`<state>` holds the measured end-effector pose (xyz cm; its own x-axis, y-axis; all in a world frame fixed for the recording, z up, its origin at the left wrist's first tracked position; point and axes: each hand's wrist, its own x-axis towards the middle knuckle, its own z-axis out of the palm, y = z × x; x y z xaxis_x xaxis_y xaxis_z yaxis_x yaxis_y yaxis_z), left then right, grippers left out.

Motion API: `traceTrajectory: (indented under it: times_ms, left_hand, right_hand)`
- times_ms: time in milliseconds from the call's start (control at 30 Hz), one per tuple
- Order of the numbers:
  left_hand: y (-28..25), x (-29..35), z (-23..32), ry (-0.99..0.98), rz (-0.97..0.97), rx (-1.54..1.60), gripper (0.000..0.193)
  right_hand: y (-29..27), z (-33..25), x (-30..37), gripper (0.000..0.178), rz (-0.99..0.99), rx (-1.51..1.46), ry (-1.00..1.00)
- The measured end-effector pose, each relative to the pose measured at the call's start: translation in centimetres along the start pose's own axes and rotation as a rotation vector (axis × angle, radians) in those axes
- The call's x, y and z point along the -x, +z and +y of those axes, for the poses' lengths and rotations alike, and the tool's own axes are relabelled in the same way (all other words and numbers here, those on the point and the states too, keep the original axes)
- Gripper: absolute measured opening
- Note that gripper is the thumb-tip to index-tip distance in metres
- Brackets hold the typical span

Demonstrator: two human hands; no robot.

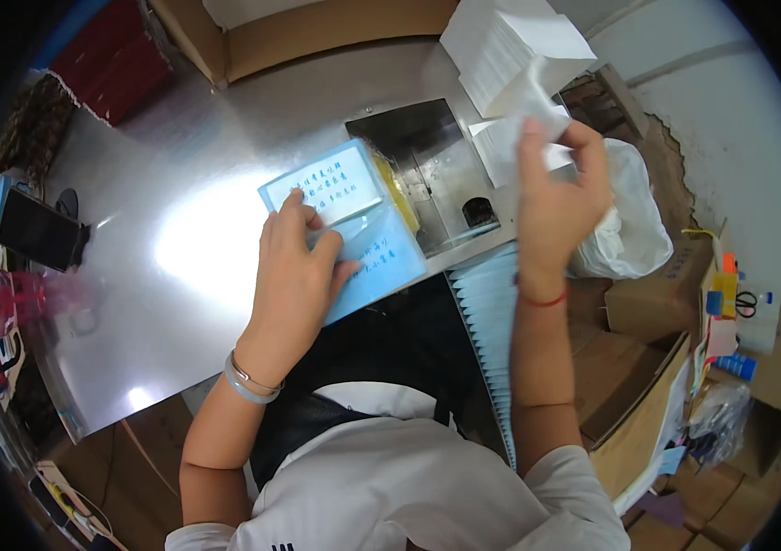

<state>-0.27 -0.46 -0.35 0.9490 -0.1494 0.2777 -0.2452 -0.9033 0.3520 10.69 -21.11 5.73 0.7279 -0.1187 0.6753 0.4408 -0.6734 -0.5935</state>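
A light-blue printed sheet (389, 260) lies at the table's front edge, with a white printed card (351, 191) on its upper half. My left hand (294, 257) rests over both, fingers spread, the fingertips on the white card and the thumb on the blue sheet. Raised on the right, my right hand (563, 197) pinches a thin white sheet (530, 103) between thumb and fingers. The sheet is bent and slightly blurred. Just behind it stands a tall stack of white sheets (492, 46), which it partly overlaps.
A dark recessed metal panel (418, 170) sits in the steel table (133, 321), a yellow piece (398, 197) beside it. A white bag (634, 230) hangs at right above cardboard boxes (652, 298). A phone (41, 228) stands at far left. Pleated blue sheets (487, 317) hang below the edge.
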Motion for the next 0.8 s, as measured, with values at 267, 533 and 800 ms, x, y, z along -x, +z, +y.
traceTrajectory:
  times_ms: [267,533,800]
  left_hand:
    - [-1.8,-0.4,0.2,-0.253,-0.041,0.389,0.029]
    - [-3.3,-3.4,1.0,0.066,0.274,0.042,0.017]
    - [5.8,-9.0,3.9,0.163,-0.177,-0.274,0.03]
  right_hand:
    - [5.5,-1.2,5.8,0.017,-0.963,0.014,-0.402]
    - [-0.9,3.3,1.6,0.019,-0.144,-0.113,-0.08]
    - [0.1,5.8,1.1,0.02,-0.216,0.485,-0.367]
